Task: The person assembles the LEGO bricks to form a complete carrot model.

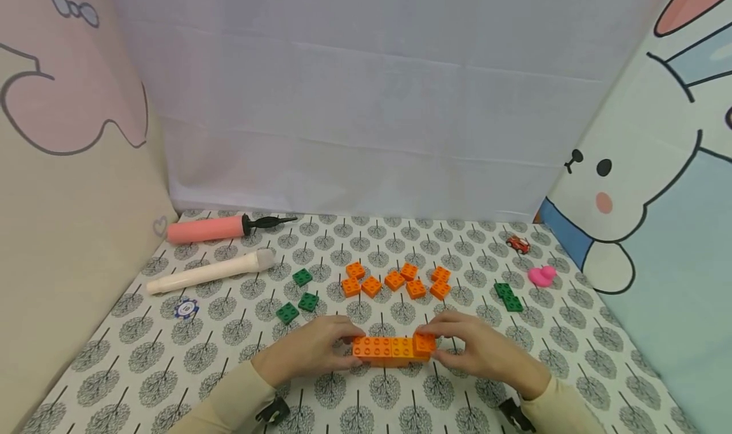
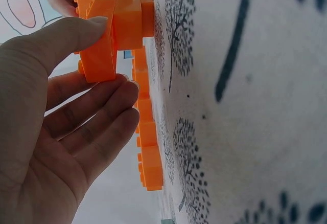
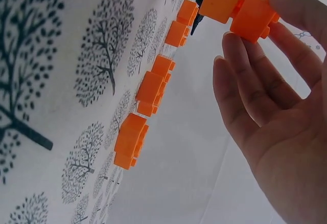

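Observation:
Between the two hands is a low, long build of orange toy bricks (image 1: 377, 347), with its studs facing up. At its left end my left hand (image 1: 317, 351) pinches it between thumb and fingers; in the left wrist view the thumb presses on a brick (image 2: 102, 55). My right hand (image 1: 474, 348) pinches a single orange brick (image 1: 424, 344) that sits higher, at the right end of the build. In the right wrist view that brick (image 3: 253, 12) lies between thumb and fingertips, touching the build. Whether its studs are fully seated cannot be seen.
Loose orange bricks (image 1: 372, 286) lie behind the build. Green bricks (image 1: 288, 313) lie to the left, joined green ones (image 1: 508, 297) to the right. Farther out are a pink pump (image 1: 206, 229), a white stick (image 1: 208, 273), a poker chip (image 1: 186, 308), a pink duck (image 1: 541, 276) and a red car (image 1: 518, 244).

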`<control>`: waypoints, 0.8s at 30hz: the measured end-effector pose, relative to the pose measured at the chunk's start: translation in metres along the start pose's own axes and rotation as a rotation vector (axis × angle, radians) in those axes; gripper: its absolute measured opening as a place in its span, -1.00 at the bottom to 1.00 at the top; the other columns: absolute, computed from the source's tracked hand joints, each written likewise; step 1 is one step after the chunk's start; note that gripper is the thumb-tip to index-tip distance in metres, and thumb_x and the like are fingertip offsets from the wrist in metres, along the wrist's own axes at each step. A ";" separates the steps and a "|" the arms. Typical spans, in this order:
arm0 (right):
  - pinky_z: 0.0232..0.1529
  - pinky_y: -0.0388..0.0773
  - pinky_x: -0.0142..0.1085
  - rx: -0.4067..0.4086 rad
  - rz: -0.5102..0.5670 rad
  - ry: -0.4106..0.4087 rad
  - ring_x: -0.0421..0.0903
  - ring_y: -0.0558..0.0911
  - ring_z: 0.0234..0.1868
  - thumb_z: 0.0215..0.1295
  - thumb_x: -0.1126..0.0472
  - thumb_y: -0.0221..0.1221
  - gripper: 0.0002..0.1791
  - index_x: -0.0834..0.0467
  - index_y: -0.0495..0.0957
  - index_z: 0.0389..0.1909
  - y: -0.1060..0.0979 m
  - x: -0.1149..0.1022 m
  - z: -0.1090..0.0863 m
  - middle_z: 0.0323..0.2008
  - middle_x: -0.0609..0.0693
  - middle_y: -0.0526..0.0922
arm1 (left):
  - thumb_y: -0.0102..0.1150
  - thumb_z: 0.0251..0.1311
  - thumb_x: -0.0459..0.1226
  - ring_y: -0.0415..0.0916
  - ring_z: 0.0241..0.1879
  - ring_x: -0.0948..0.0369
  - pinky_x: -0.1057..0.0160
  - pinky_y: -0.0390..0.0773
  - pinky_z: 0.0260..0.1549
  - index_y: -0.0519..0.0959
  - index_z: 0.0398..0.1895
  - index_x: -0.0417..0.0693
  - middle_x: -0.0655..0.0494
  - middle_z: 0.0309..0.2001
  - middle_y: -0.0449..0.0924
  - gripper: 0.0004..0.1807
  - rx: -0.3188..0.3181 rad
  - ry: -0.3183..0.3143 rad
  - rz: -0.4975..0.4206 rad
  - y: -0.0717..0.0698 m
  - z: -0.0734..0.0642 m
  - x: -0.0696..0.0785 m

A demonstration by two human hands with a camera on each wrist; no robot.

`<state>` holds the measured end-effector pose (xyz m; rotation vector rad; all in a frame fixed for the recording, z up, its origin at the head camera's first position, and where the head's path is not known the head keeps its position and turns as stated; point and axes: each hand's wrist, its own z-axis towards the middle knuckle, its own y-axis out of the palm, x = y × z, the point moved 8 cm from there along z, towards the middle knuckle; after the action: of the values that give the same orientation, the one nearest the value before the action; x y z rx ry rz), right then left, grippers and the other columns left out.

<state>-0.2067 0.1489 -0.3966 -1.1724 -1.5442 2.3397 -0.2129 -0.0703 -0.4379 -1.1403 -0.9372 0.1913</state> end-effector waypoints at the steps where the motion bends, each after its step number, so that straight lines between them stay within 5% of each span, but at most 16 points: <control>1: -0.12 0.67 -0.25 -0.003 0.007 0.001 -0.26 0.59 -0.08 0.29 0.22 0.31 -0.56 0.00 0.59 0.20 0.001 0.000 0.000 0.03 -0.22 0.60 | 0.35 0.19 -0.04 0.49 -0.23 0.43 0.45 0.60 -0.17 0.63 0.12 0.00 0.30 -0.11 0.61 -0.54 0.001 0.001 0.001 0.000 0.000 0.000; 9: -0.03 0.66 -0.23 -0.042 0.043 0.048 -0.28 0.58 -0.03 0.35 0.13 0.26 -0.58 -0.03 0.57 0.23 0.006 0.006 0.001 0.06 -0.22 0.60 | 0.37 0.17 -0.05 0.48 -0.25 0.42 0.46 0.58 -0.21 0.63 0.11 0.02 0.33 -0.14 0.60 -0.55 -0.002 0.001 0.003 0.000 0.000 0.000; 17: 0.05 0.65 -0.25 -0.114 0.378 0.099 -0.11 0.67 0.06 0.43 0.11 0.18 -0.52 0.22 0.49 0.29 0.019 0.020 0.001 0.17 0.11 0.61 | 0.38 0.16 -0.06 0.49 -0.23 0.43 0.46 0.59 -0.20 0.64 0.08 0.02 0.35 -0.16 0.59 -0.57 -0.004 0.007 -0.014 0.000 0.001 0.000; 24: 0.04 0.65 -0.27 -0.125 0.480 0.094 -0.08 0.67 0.07 0.42 0.15 0.20 -0.51 0.26 0.48 0.29 0.023 0.028 0.000 0.20 0.20 0.58 | 0.37 0.17 -0.04 0.49 -0.22 0.43 0.44 0.59 -0.18 0.64 0.11 0.03 0.35 -0.13 0.60 -0.55 -0.008 0.000 -0.004 0.001 0.000 0.000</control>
<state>-0.2189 0.1508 -0.4303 -1.8310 -1.5302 2.4335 -0.2131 -0.0698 -0.4385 -1.1457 -0.9407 0.1849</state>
